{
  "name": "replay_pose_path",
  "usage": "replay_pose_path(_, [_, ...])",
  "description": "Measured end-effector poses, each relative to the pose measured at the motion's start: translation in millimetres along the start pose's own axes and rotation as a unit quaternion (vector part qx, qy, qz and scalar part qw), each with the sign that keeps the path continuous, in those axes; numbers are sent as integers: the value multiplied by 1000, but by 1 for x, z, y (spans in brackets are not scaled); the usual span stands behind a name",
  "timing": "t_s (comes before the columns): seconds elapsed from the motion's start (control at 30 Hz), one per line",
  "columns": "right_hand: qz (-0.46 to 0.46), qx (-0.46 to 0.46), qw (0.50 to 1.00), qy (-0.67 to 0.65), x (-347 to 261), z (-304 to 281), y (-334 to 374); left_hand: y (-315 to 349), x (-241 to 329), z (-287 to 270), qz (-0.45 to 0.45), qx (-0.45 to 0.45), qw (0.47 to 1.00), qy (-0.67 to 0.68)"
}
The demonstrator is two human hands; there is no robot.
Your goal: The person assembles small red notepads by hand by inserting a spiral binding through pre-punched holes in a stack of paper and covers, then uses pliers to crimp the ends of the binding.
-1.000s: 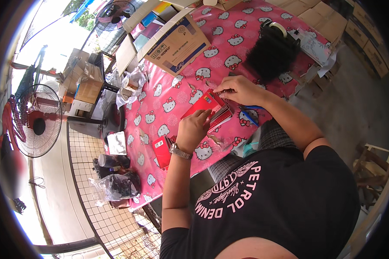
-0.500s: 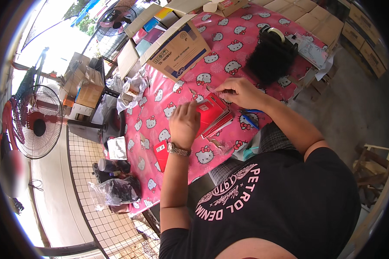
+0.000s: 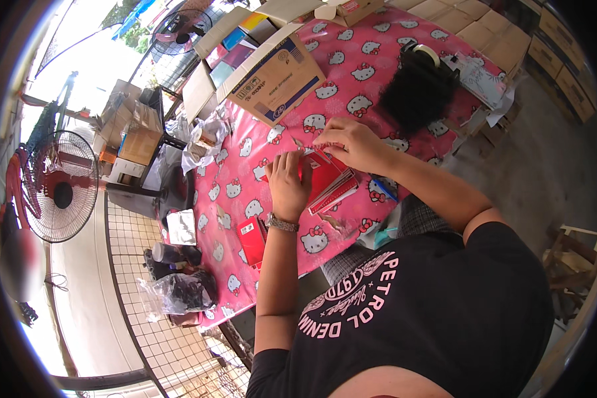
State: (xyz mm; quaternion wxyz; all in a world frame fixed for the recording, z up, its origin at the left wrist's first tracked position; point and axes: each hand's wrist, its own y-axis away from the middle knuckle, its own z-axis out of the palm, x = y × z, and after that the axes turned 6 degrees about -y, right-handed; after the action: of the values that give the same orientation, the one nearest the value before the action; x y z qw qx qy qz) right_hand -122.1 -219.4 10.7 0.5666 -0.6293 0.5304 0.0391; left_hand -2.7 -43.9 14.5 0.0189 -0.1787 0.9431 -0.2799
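Several red notebooks [image 3: 331, 185] lie in a loose stack, page edges toward me, on the pink patterned tablecloth. My left hand [image 3: 289, 184], with a watch at its wrist, rests closed over the left part of the top notebook. At that notebook's far edge my right hand [image 3: 358, 147] is closed in a pinch, close to the left fingertips. What sits between the right fingers is too small to make out. To the left of my left wrist lies another red notebook [image 3: 251, 241]. A blue pen [image 3: 386, 188] rests just right of the stack.
An open cardboard box [image 3: 272, 83] stands beyond my hands. Farther right sit a black bristly bundle [image 3: 414, 96], a tape roll [image 3: 426, 54] and a plastic-wrapped packet [image 3: 477, 83]. Crumpled white wrapping [image 3: 204, 142] lies at the left edge, and a fan [image 3: 61, 192] stands beside the table.
My right hand has moved left along the notebook's far edge, toward my left hand. The left hand has shifted slightly right, and more of the separate red notebook shows beside its wrist.
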Motion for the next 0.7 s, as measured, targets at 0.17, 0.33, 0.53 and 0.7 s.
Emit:
replay_pose_path(0.17, [41, -22, 994, -102, -1, -7, 2, -1, -3, 1, 17, -16, 1000, -1])
replay_pose_path(0.33, [59, -91, 992, -65, 12, -10, 5, -5, 16, -5, 14, -17, 1000, 9])
replay_pose_path(0.53, [123, -180, 975, 28, -19, -22, -16, -4, 22, -5, 12, -54, 998, 7])
replay_pose_path(0.7, [181, -292, 936, -69, -28, -24, -38, 2, 12, -11, 24, -43, 997, 53])
